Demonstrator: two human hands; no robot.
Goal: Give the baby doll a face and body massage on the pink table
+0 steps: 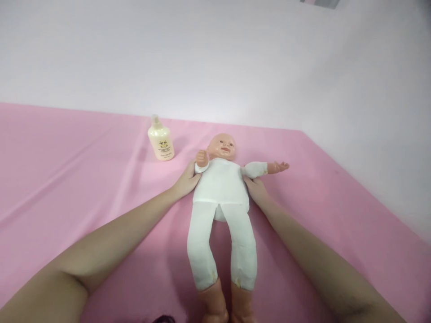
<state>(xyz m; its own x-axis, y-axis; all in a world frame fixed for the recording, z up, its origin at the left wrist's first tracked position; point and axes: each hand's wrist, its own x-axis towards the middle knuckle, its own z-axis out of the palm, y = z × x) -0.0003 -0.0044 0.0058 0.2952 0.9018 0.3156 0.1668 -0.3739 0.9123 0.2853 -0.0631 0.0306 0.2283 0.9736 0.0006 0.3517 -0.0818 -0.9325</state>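
A baby doll [221, 184] with a white cloth body lies face up, its head away from me and its feet towards me. My left hand [188, 180] grips its side just below the bent arm with the fist. On the other side, my right hand [255, 187] holds the doll under its outstretched arm. Both thumbs press against the torso, while most of my fingers are hidden beside or beneath it.
Pink cloth [111, 179] with a few creases covers the table. A pale yellow lotion bottle [161, 141] with a pump top stands left of the doll's head. Beyond the far edge is a white surface [202, 58]. Something dark [164, 319] shows at the bottom edge.
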